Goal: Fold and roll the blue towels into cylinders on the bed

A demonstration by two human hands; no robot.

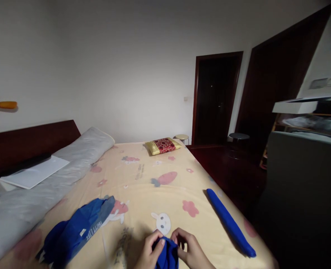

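At the bottom middle of the head view, my left hand [151, 248] pinches the left edge of a bunched blue cloth [167, 256]. My right hand [190, 248] has its fingers closed on the cloth's right edge. The lower part of the cloth runs out of the frame, so its kind cannot be made out. Left of my hands lies a crumpled blue and grey fabric item [80, 228] with white lettering and a small white label. A long, narrow blue roll [229, 222] rests near the bed's right edge.
The bed [143, 203] wears a cream sheet printed with rabbits and carrots. A gold and red pillow [164, 145] sits at its far end. Grey bedding [56, 190] with a white board [35, 172] on it lines the left. A dark cabinet [302, 194] stands right.
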